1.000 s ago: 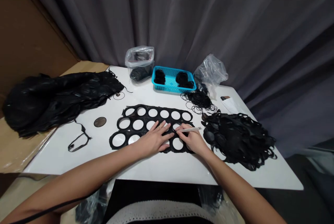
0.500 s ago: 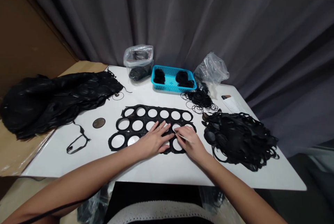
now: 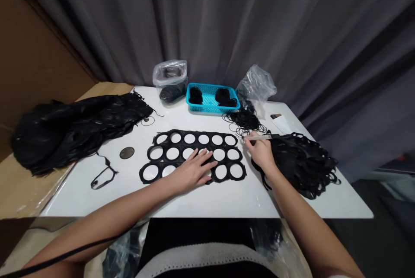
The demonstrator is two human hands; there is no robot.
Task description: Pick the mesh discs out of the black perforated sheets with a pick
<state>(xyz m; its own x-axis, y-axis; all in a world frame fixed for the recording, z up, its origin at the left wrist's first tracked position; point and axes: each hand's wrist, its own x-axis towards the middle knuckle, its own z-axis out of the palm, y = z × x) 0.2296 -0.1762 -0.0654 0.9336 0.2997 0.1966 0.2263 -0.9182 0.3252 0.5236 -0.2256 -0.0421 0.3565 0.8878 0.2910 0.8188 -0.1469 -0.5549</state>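
On the white table lies a black rubber sheet (image 3: pixel 180 147) with several round holes in rows. My left hand (image 3: pixel 193 170) rests flat on its middle, fingers spread, covering some of the holes. My right hand (image 3: pixel 262 153) is off the sheet, between its right end and a heap of black rubber scraps (image 3: pixel 303 163). Its fingers are closed round a slim silver pair of tweezers (image 3: pixel 258 138), held nearly level. Whether its tip carries anything is too small to tell. Just behind that hand is a tangle of thin black rings (image 3: pixel 244 121).
A blue basket (image 3: pixel 212 109) with bundles of black rings stands at the back. Beside it are a bag-lined clear tub (image 3: pixel 170 82) and a clear plastic bag (image 3: pixel 257 84). Black sheets (image 3: pixel 74 124) pile up at left, near a dark disc (image 3: pixel 126 153) and a torn strip (image 3: pixel 105 174).
My right hand has lifted the tweezers away from the sheet and moved right, towards the scrap heap and loose rings. My left hand stays on the sheet. The view has shifted slightly.
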